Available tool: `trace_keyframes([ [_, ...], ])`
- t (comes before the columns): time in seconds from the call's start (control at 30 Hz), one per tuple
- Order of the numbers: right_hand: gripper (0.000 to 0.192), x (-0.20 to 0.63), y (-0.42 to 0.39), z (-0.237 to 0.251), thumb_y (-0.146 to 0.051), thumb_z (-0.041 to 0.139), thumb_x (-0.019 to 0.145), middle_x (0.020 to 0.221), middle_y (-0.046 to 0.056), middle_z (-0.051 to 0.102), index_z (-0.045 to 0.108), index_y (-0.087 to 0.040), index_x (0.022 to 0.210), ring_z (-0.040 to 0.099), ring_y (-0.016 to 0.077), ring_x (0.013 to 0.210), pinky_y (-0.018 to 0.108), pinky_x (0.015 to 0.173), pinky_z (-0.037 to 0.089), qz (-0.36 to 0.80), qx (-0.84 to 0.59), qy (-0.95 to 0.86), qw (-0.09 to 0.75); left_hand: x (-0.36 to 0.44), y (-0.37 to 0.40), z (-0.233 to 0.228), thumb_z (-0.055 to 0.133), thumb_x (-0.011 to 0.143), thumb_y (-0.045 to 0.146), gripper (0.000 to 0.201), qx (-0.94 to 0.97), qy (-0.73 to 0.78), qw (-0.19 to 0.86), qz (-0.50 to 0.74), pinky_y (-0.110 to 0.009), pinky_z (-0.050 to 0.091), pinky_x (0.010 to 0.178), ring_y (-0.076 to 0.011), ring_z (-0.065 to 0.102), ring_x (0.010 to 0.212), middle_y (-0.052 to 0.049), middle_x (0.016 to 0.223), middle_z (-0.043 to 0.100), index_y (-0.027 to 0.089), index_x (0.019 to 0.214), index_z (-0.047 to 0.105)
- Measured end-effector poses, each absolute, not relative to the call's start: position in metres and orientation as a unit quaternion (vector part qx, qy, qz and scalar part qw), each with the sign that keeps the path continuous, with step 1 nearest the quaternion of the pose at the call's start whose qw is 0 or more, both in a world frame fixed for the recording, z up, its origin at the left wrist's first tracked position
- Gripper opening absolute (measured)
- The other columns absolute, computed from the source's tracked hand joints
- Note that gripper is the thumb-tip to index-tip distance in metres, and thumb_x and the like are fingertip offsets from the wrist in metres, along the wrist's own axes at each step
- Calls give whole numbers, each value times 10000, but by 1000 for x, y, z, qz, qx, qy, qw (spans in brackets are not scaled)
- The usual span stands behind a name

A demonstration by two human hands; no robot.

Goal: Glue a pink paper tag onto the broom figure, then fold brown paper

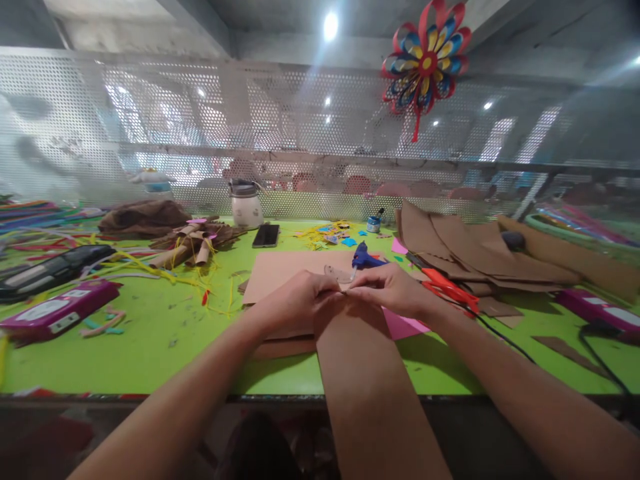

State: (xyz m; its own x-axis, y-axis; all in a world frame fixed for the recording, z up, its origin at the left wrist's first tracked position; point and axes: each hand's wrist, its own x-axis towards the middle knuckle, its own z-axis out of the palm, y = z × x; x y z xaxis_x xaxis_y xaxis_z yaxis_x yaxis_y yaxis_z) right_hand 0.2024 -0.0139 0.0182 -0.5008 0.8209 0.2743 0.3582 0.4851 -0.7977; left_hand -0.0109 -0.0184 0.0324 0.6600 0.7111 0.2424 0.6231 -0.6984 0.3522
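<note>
Head view: I see the left hand (pixel 295 297) and the right hand (pixel 393 288) meeting at the far end of one brown paper strip (pixel 370 380), fingers of both pinched together on that edge. The strip runs from the green tabletop (pixel 150 333) back over its near edge toward me. I judge it light, flexible and easily creased; grip is best at the end corners. Counted: one strip, one blue glue gun (pixel 364 256), one pair of red scissors (pixel 445 285), one phone (pixel 266 235).
</note>
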Motion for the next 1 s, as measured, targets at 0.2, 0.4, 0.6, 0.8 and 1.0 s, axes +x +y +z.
trace_keyframes([
  [0.2,351,202,-13,16,-436,565,798,739,54,666,718,-120,781,553,149,676,244,588,403,304,-376,-808,336,-12,-19,33,405,877,335,285,899,384,103,184,-214,285,509,-101,477,556,-1,652,613,172,794,623],
  [0.4,332,207,-12,18,-422,569,797,721,42,653,715,-124,776,540,135,659,240,585,389,318,-376,-806,328,-17,-21,36,400,872,341,292,899,391,110,162,-216,275,498,-99,449,530,10,600,570,167,726,584],
  [0.6,315,215,-2,15,-427,602,767,596,13,574,674,-123,727,469,95,533,226,503,347,401,-376,-767,331,-19,-14,36,421,859,359,274,889,391,182,155,-210,335,543,-108,498,592,9,663,610,173,777,604],
  [0.8,316,218,-1,18,-426,648,726,509,-15,507,617,-119,658,421,73,469,217,471,316,442,-388,-719,370,-24,-7,38,457,832,330,222,881,383,223,166,-207,358,573,-106,500,623,18,673,592,169,783,602],
  [1.0,322,217,-5,27,-423,638,730,509,-28,484,581,-127,616,422,67,473,214,476,328,465,-390,-711,354,-31,0,38,497,804,330,208,871,379,259,173,-209,364,592,-105,509,646,13,679,591,157,773,610],
])
